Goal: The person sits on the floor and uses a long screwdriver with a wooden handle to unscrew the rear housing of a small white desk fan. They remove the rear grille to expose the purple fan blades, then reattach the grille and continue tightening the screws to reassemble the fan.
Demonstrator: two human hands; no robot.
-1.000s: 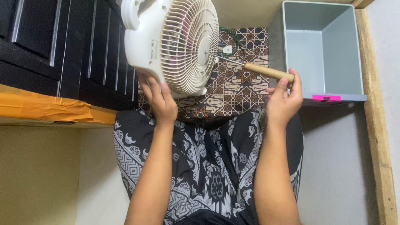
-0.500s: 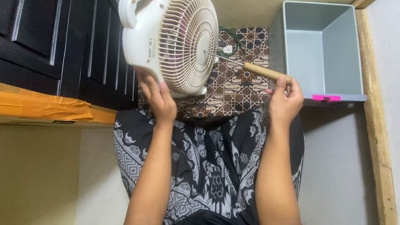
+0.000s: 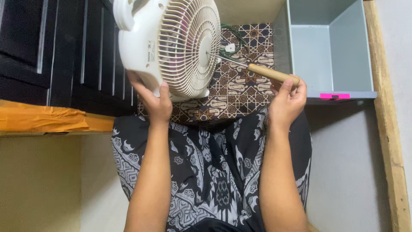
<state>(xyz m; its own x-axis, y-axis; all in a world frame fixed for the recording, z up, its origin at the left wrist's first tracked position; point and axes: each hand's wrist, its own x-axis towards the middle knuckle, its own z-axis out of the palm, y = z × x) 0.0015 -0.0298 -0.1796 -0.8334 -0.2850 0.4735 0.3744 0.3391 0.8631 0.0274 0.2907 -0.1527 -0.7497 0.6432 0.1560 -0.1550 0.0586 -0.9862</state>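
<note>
The left hand (image 3: pixel 155 101) is cupping the underside of the white fan (image 3: pixel 169 45), propped up over the lap. The right hand (image 3: pixel 286 99), fingers pinching the wooden-handled screwdriver (image 3: pixel 253 68), is poking its tip at the grille's centre. It's looking like the tip could skid off sideways and that one-handed hold could let the fan tip.

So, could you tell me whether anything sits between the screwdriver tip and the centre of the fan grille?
Nothing visible does. The right hand holds the screwdriver, whose tip already meets the hub of the fan, which the left hand steadies.
</note>
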